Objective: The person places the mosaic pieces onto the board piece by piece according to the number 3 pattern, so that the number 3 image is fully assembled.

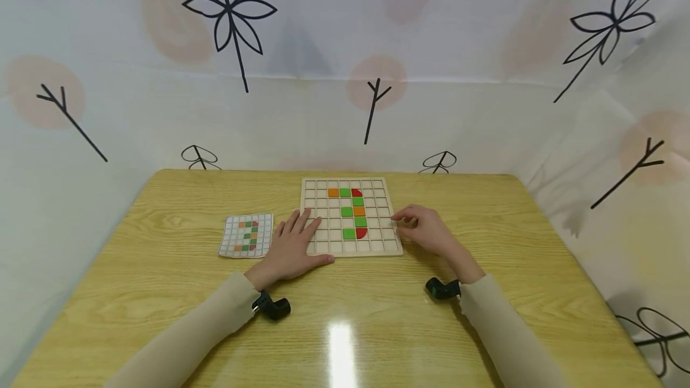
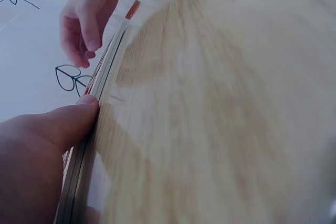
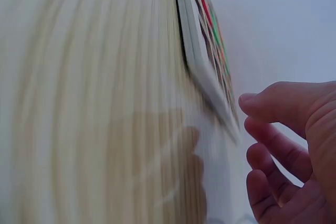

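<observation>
Wooden grid board point(image 1: 323, 244): our left hand point(image 1: 293, 247) lies flat, fingers straight, on it; our right hand point(image 1: 426, 229) hovers beside it, loosely curled, holding nothing.

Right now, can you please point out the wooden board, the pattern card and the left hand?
wooden board point(image 1: 392, 248), head view, bare near right corner of its frame.
pattern card point(image 1: 232, 245), head view, white squares near its lower left corner.
left hand point(image 1: 293, 245), head view, back of the hand.
</observation>
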